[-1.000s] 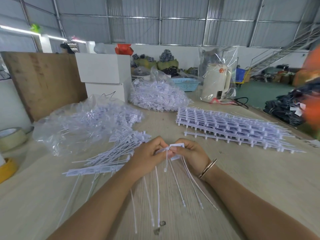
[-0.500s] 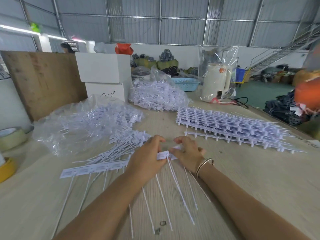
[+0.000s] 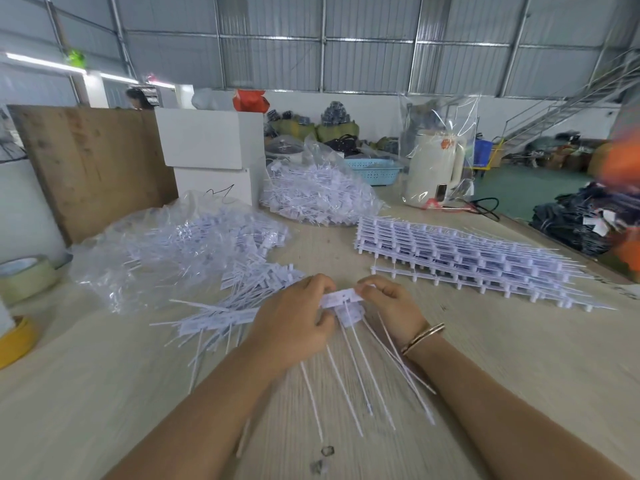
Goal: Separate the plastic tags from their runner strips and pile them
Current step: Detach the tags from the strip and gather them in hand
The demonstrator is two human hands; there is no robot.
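We pinch a strip of tags (image 3: 341, 299) between left hand (image 3: 294, 323) and right hand (image 3: 391, 306) over the table (image 3: 519, 358) (loose pile (image 3: 235, 306) just left), fingers curled on it.

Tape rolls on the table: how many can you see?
2, both at the left edge of the table: a beige tape roll farther back, and a yellow tape roll nearer the person, partly cut off by the frame. More may lie out of view.
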